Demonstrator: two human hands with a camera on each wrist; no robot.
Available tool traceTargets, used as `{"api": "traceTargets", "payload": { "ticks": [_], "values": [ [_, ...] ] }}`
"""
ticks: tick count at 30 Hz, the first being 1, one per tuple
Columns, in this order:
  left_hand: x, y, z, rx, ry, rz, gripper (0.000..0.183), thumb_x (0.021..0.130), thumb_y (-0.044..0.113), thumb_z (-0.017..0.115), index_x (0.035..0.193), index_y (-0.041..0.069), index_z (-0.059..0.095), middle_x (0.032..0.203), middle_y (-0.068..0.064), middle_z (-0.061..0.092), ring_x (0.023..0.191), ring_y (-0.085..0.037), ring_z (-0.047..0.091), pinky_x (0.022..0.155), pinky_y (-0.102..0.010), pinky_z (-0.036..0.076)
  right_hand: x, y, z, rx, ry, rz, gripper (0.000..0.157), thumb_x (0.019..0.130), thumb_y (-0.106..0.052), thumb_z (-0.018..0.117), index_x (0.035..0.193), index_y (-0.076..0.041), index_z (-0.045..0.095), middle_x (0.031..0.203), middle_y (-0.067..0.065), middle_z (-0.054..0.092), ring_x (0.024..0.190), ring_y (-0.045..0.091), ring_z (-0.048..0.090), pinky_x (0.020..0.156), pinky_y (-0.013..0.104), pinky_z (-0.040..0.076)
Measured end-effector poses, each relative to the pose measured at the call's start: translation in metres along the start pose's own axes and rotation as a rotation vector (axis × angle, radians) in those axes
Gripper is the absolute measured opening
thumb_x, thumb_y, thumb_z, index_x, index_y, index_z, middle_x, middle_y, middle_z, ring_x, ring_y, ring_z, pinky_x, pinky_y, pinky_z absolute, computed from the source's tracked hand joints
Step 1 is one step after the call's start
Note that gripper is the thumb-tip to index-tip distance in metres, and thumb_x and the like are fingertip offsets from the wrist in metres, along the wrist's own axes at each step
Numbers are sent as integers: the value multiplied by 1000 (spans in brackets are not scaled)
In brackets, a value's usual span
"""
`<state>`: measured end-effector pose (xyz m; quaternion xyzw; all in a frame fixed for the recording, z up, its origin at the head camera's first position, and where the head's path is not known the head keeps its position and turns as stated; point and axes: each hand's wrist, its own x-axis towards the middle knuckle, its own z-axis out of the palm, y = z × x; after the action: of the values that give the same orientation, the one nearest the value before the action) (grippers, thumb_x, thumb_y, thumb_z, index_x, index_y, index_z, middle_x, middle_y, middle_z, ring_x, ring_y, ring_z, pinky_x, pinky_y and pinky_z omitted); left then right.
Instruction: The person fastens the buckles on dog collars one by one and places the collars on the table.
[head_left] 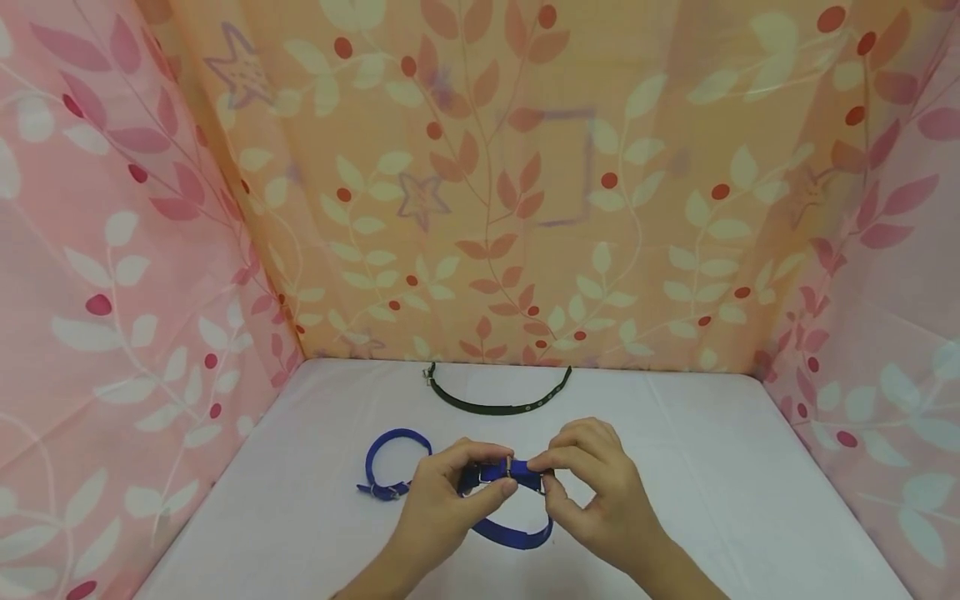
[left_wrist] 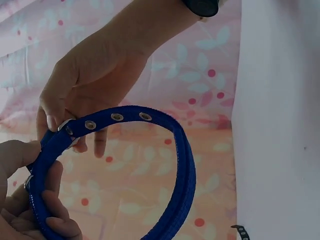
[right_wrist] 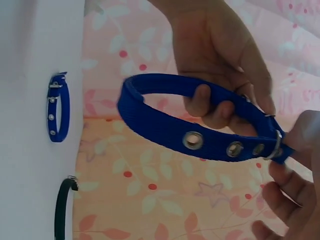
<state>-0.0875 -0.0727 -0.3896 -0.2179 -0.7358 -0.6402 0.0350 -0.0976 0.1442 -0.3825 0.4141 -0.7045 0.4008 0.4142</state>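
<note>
Both hands hold a blue collar (head_left: 513,536) above the table, bent into a loop with its buckle end at the top. My left hand (head_left: 450,496) pinches the strap beside the metal buckle (head_left: 509,467) between thumb and fingers. On the other side, my right hand (head_left: 603,483) pinches the band near a metal ring. In the right wrist view the strap tip (right_wrist: 285,154) pokes through the metal frame, and metal eyelets (right_wrist: 193,140) line the band. Fingers partly hide the buckle.
A second blue collar (head_left: 370,457), buckled into a ring, lies on the white table (head_left: 300,533) to the left of my hands. Farther back, a dark green collar (head_left: 487,409) lies unfastened in a curve. Patterned cloth (head_left: 480,167) surrounds the back and sides.
</note>
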Motion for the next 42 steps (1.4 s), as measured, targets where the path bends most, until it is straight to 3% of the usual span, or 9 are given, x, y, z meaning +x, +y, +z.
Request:
{"api": "traceTargets", "payload": {
  "ticks": [5, 14, 18, 21, 26, 29, 35, 42],
  "values": [
    [1, 2, -2, 2, -29, -113, 23, 92, 29, 78, 113, 21, 72, 105, 1, 74, 93, -20, 72, 85, -27, 59, -7, 3, -6, 37, -127, 127, 40, 76, 2, 80, 110, -19, 75, 102, -7, 65, 99, 14, 57, 88, 21, 44],
    [0, 5, -2, 18, -1, -123, 20, 95, 29, 75, 114, 22, 71, 104, 0, 72, 91, -21, 70, 85, -27, 59, -8, 1, -8, 105, -238, 255, 43, 84, -10, 85, 122, -21, 69, 108, -10, 70, 103, 10, 62, 93, 22, 47],
    [0, 4, -2, 50, 22, -90, 18, 95, 29, 75, 112, 24, 71, 102, 2, 71, 87, -21, 65, 78, -25, 58, -9, 0, -8, 72, -267, 312, 41, 85, -15, 85, 123, -23, 69, 108, -13, 70, 103, 8, 63, 91, 24, 50],
    [1, 3, -2, 73, 52, -22, 18, 95, 26, 76, 112, 23, 72, 102, 4, 72, 88, -22, 62, 75, -25, 54, -9, 0, -10, 35, -265, 359, 41, 85, -17, 86, 122, -23, 69, 106, -14, 70, 102, 6, 63, 89, 25, 51],
    [3, 3, -4, 39, 63, 72, 19, 94, 17, 75, 113, 18, 72, 107, 3, 73, 98, -21, 65, 89, -28, 53, -8, 0, -11, 17, -257, 382, 41, 85, -17, 86, 122, -22, 69, 105, -14, 70, 102, 7, 63, 89, 26, 51],
    [2, 3, -4, 21, 64, 74, 19, 94, 17, 75, 113, 19, 72, 108, 3, 73, 103, -21, 65, 97, -30, 52, -8, -1, -12, 21, -261, 396, 39, 86, -18, 85, 122, -24, 69, 105, -15, 69, 101, 7, 63, 88, 27, 51],
    [1, 5, -4, -19, 70, 91, 19, 95, 14, 73, 114, 14, 71, 109, -1, 73, 104, -23, 66, 100, -31, 51, -6, -3, -13, 33, -271, 400, 36, 88, -20, 83, 121, -26, 69, 103, -16, 69, 100, 6, 62, 87, 27, 51],
    [2, 8, -7, -104, 133, 59, 22, 96, 9, 71, 117, 5, 67, 110, -8, 71, 102, -23, 68, 92, -28, 57, -3, -1, -16, 26, -267, 396, 33, 88, -19, 83, 118, -25, 71, 103, -17, 70, 99, 6, 61, 86, 26, 50]
  ]
}}
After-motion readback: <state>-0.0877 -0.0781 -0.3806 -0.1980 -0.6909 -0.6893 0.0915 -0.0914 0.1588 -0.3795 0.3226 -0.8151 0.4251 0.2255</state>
